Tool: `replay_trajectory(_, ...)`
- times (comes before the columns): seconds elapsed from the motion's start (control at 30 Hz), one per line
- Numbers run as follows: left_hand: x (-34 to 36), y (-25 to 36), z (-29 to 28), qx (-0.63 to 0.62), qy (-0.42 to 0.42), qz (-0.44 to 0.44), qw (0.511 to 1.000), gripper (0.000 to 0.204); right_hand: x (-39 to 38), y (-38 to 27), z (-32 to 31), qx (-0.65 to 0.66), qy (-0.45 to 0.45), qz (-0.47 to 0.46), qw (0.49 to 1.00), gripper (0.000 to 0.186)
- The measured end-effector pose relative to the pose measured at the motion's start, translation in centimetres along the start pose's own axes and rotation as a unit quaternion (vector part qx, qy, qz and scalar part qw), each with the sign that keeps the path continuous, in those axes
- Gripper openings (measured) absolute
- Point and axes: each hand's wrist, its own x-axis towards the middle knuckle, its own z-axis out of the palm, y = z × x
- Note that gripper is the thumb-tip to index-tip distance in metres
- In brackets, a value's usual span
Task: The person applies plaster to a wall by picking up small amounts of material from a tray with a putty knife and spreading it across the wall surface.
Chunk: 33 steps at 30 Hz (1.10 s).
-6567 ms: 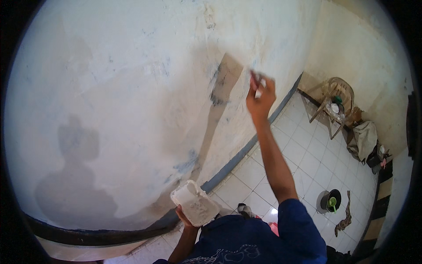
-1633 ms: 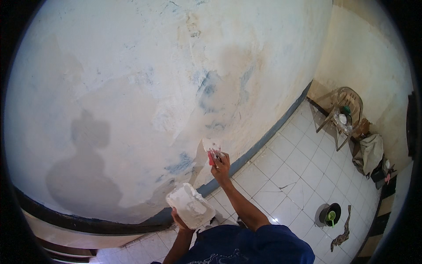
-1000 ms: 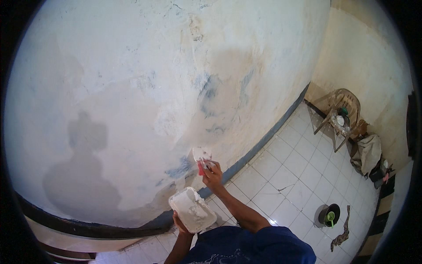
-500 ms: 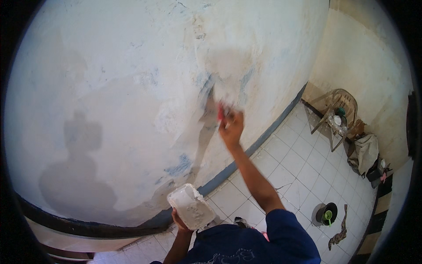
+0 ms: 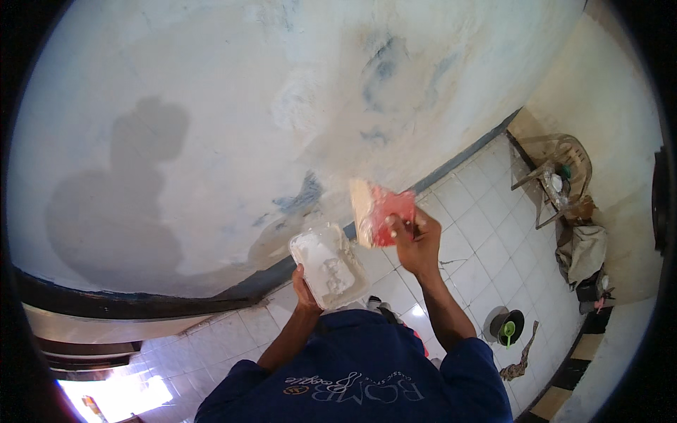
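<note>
My left hand (image 5: 306, 290) grips the near-left side of a rectangular plastic tub (image 5: 357, 271), its rim smeared white. White putty (image 5: 326, 262) lies inside it. Just right of the tub, my right hand (image 5: 417, 243) is closed on a red putty scraper (image 5: 390, 216) with a pale, wide edge that points left. The scraper is held apart from both the tub and the wall. Ahead stands the whitish wall (image 5: 233, 151), with grey-blue patches (image 5: 384, 70) and rough white smears on it.
A worn plastic chair (image 5: 575, 158) holding odds and ends stands by the far right wall, with a draped cloth sack (image 5: 584, 250) nearby. On the tiled floor (image 5: 458, 240) sit a dark bucket (image 5: 497, 326) with a green scoop (image 5: 508, 331) and a crumpled rag (image 5: 520, 361).
My right hand has come down from the wall toward the tub, bringing the scraper's broad face into view. The tub appears slightly higher and further right, and the view has shifted.
</note>
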Motion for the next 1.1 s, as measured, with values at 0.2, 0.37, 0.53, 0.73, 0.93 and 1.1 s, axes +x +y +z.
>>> replay_trajectory(0.2, 0.0, -1.9, 2.3, -0.002, 0.022, -0.036, 0.999, 0.08, -1.8, -1.1, -0.1, -0.213, -0.126, 0.0, 0.969, 0.012)
replay_trajectory(0.37, -0.4, -2.7, 2.6, -0.015, 0.014, -0.038, 0.999, 0.08, -2.8, -1.5, -1.3, -0.2, -0.068, 0.039, 0.977, 0.012)
replay_trajectory(0.53, -0.3, -3.4, 3.7, -0.026, 0.005, -0.027, 0.999, 0.08, -5.0, -0.5, -1.3, -0.252, -0.076, -0.002, 0.965, 0.009)
replay_trajectory(0.73, -0.3, -4.2, 3.8, -0.057, 0.013, -0.042, 0.997, 0.08, -4.8, 0.9, -0.3, -0.245, -0.079, -0.056, 0.965, 0.007)
replay_trajectory(0.93, -0.1, -5.7, 4.0, -0.016, -0.012, -0.09, 0.996, 0.084, -3.7, 1.4, -0.5, -0.272, -0.12, -0.073, 0.952, 0.01)
replay_trajectory(1.1, 0.1, -5.9, 4.9, -0.02, -0.006, -0.083, 0.996, 0.083, -2.7, 1.5, -0.6, -0.236, -0.174, -0.054, 0.955, 0.011)
